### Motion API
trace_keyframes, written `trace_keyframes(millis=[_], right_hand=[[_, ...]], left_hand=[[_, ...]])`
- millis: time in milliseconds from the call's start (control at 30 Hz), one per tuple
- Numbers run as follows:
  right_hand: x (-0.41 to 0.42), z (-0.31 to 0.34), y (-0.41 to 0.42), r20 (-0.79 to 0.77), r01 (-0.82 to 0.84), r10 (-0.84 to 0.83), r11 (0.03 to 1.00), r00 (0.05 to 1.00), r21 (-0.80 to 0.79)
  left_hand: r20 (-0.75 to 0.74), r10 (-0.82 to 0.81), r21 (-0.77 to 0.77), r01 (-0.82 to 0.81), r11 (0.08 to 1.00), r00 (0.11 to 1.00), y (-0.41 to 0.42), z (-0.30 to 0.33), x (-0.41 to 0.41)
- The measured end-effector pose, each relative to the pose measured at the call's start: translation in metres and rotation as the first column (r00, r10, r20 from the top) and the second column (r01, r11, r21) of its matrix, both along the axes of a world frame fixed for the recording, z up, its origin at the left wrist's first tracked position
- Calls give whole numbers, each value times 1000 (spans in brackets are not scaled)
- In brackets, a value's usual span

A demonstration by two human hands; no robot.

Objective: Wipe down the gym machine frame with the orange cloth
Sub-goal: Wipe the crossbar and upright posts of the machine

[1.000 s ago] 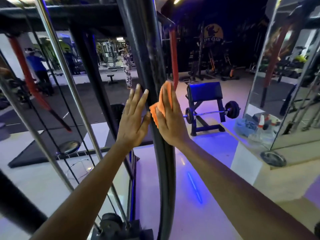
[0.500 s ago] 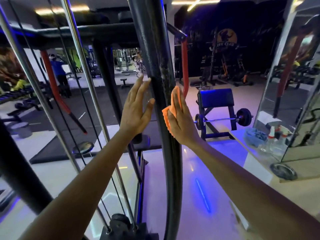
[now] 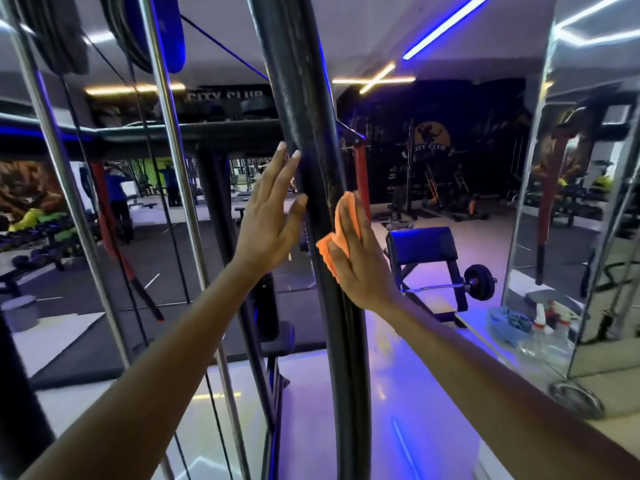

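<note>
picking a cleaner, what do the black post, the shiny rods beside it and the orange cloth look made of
Black post: likely painted or powder-coated steel, matte, with pale scuffs and streaks in the coating.
Shiny rods: probably chromed or polished steel, mirror bright, reflecting the blue light.
Orange cloth: soft fabric, perhaps microfibre, folding limply under the right hand; the weave is too small to tell.

Frame post [image 3: 304,140] at centre; left hand [image 3: 270,220] flat at 9 o'clock side; right hand [image 3: 360,258] pressing cloth [image 3: 334,233] at 3 o'clock side; bench [image 3: 420,247] behind at 3 o'clock.
</note>
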State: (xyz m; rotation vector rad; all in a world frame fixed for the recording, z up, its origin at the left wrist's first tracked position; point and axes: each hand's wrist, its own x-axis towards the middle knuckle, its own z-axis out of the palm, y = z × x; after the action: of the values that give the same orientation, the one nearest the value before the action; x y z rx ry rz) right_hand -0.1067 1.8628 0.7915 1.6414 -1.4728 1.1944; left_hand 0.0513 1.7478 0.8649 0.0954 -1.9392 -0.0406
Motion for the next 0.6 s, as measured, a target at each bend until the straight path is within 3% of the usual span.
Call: trace_keyframes(millis=[167,333,500,600], right_hand=[[5,86,-17,-21,-4,1,994,1000,-112],[9,16,-3,48,-31,32,999,998,-29],[-4,87,-15,60,-57,59,997,996,-44],[5,76,-15,86,-64,69,996,994,-60]], left_hand=[[39,17,-77,-14,997,999,-7,30,-3],[104,40,-90,-31,995,994,-15,31,3],[121,48,-90,-38,995,991,-19,32,2],[78,57,-93,-50,994,995,-24,38,3]])
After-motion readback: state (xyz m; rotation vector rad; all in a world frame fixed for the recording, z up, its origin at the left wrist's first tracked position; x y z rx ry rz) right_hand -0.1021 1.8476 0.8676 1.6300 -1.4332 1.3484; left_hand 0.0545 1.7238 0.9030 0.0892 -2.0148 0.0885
